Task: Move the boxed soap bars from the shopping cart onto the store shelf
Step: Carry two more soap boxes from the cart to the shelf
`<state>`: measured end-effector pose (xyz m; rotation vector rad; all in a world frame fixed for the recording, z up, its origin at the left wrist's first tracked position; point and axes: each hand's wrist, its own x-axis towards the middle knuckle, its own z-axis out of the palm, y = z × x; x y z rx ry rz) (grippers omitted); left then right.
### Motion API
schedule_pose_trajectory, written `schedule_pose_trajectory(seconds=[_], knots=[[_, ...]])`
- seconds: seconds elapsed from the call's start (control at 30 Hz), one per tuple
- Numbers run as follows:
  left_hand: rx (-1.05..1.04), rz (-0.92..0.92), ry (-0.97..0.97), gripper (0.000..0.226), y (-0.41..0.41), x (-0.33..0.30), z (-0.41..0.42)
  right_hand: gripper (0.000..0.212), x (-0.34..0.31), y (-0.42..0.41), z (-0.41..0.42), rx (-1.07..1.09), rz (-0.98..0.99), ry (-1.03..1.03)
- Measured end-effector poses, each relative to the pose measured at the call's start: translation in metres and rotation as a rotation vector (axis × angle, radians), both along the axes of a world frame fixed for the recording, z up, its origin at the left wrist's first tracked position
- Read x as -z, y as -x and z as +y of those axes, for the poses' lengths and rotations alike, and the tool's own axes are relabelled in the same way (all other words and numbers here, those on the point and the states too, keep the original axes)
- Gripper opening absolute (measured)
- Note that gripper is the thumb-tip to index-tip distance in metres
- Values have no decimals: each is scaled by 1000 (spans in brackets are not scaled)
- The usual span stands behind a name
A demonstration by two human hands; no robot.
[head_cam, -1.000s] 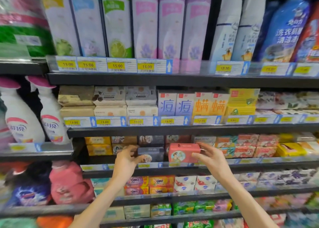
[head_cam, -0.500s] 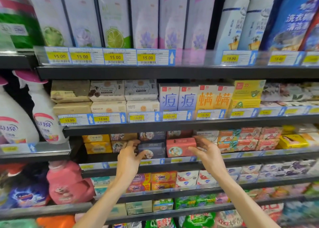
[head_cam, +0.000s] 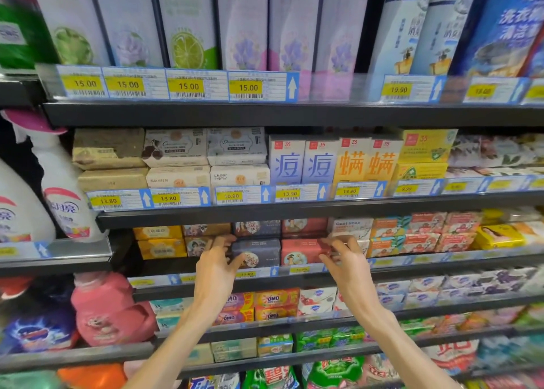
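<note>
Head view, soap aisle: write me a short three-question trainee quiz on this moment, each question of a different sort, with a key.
1. True or false: the pink soap box sits on the shelf directly beside the dark grey-blue soap box.
2. Multiple choice: which hand touches the pink soap box? A) the left hand B) the right hand C) neither
3. Fill in: the price tag above the dark grey-blue soap box, one shelf up, reads ____.

Key
1. True; the two stand side by side in the front row.
2. B; its fingertips are at the box's right end, while the left hand is at the dark grey-blue box.
3. 10.90
</note>
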<state>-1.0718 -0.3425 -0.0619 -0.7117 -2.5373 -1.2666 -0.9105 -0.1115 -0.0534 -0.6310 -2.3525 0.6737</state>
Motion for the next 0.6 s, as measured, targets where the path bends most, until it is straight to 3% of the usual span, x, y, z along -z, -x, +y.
schedule_pose_trajectory(seconds=[0.37,0.5,0.6], knots=[[0,-13,-2,35,-4,-3,2,22,5,9,-6,34,65,-98],[-4,-12,-3,35,-5,-4,3,17,1,14,-17,-57,35,-251],[-3,-14,2,35,-6,-4,3,17,1,22,-22,-81,23,-233]])
